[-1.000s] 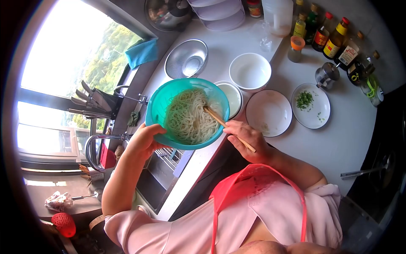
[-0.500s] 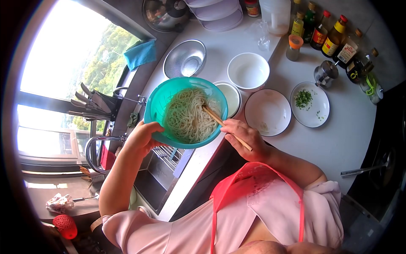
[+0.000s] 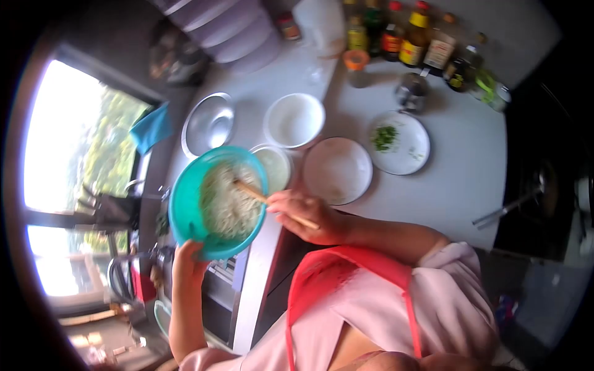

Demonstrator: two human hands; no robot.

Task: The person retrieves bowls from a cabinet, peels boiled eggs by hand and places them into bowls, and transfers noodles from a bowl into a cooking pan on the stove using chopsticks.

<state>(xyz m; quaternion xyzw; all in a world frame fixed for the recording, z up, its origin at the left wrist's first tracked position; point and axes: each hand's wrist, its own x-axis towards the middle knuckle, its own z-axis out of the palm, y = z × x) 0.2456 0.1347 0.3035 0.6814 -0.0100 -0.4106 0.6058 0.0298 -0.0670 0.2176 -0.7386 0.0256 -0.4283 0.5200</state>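
My left hand (image 3: 190, 256) grips the near rim of a teal bowl (image 3: 183, 207), thumb over the edge. White noodles (image 3: 229, 207) fill much of this bowl, which is held up in front of the counter edge. In my right hand (image 3: 303, 213) is a pair of wooden chopsticks (image 3: 250, 190), their tips sunk in the noodles. Just beyond the bowl are a metal strainer (image 3: 209, 125), a white bowl (image 3: 295, 120) and a second pale bowl (image 3: 273, 166), partly covered by the teal one. The picture is somewhat blurred.
To the right sit a shallow white dish (image 3: 338, 171) and a plate (image 3: 411, 157) with chopped greens (image 3: 385, 138). Sauce bottles (image 3: 413, 43) line the back wall beside a metal pot (image 3: 412, 91). A knife block (image 3: 114, 210) stands by the window; a stove (image 3: 538, 185) is far right.
The view has turned, so the counter things appear further left. Both hands still hold the bowl and chopsticks; the bowl now overlaps the strainer's near edge less and looks more tilted.
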